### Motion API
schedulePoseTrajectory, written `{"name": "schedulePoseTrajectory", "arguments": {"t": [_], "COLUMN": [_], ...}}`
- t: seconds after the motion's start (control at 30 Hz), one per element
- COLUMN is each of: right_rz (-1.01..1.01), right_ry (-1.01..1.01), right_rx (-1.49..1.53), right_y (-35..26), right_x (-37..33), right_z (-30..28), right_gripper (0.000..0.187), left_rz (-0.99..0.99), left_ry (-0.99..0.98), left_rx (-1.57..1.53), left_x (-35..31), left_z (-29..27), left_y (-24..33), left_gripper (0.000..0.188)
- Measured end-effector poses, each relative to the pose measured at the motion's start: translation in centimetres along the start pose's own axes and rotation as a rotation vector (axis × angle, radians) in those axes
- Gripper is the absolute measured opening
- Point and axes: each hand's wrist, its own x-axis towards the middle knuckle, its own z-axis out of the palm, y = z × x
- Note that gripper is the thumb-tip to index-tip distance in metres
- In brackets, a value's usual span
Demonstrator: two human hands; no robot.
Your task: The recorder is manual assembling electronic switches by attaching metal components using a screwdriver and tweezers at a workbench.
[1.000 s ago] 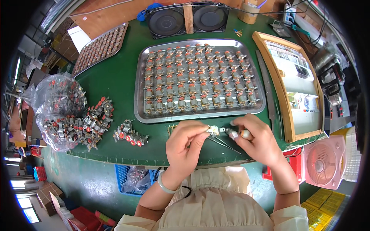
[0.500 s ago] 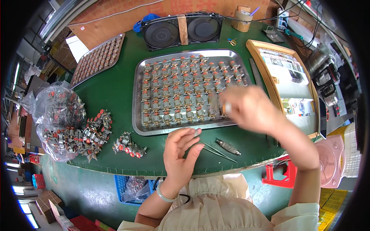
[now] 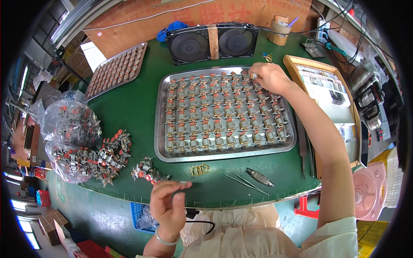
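A metal tray (image 3: 228,155) holds rows of small metal components (image 3: 217,112) with red-orange tops. At its far right corner my right hand (image 3: 270,78) is closed, fingertips down among the components; what they pinch is hidden. My left hand (image 3: 168,205) hovers by the table's front edge, its curved fingers and thumb apart, with nothing visible between them. Just beyond it lies a small cluster of loose components (image 3: 148,171). Tweezers (image 3: 247,182), a dark knurled tool handle (image 3: 259,176) and a small brass-coloured piece (image 3: 199,170) rest before the tray.
Clear plastic bags (image 3: 71,124) and a heap of components (image 3: 109,157) sit at the left. A second filled tray (image 3: 116,71) stands behind them. Two round black speakers (image 3: 189,46) are at the back. A wooden-framed box (image 3: 320,88) and a long flat metal bar (image 3: 302,146) lie right.
My right hand has moved from the tray's right middle to its far right corner. My left hand has drawn left and nearer, uncovering the brass-coloured piece. The whole view has shifted slightly.
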Motion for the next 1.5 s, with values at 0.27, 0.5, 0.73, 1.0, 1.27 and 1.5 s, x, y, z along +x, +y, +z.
{"name": "schedulePoseTrajectory", "arguments": {"t": [0.27,0.5,0.73,1.0,1.27,1.5], "right_rz": [0.048,0.094,-0.021,-0.243,-0.205,-0.466], "right_ry": [-0.021,0.068,0.115,-0.353,-0.321,-0.193], "right_rx": [-0.024,0.028,0.375,0.388,0.488,0.327], "right_y": [0.4,-0.1,-8.6,-26.0,-28.7,-28.6], "right_x": [0.2,-0.4,-0.9,-3.9,-1.8,-1.8], "right_z": [-0.2,-2.1,-4.7,-3.2,0.9,0.7], "right_gripper": [0.020,0.017,0.013,0.033,0.029,0.023], "left_rz": [0.039,0.029,0.040,0.183,0.236,0.237], "left_ry": [0.070,0.069,-0.242,-0.344,-0.316,-0.252], "left_rx": [0.132,0.320,0.994,0.779,0.755,0.722], "left_x": [0.1,0.3,2.2,2.9,1.9,1.9], "left_z": [-2.1,-4.1,-6.6,-8.8,-9.4,-9.3], "left_y": [-0.2,0.4,-0.4,-1.2,-2.3,-2.9], "left_gripper": [0.011,0.014,0.018,0.016,0.014,0.017]}}
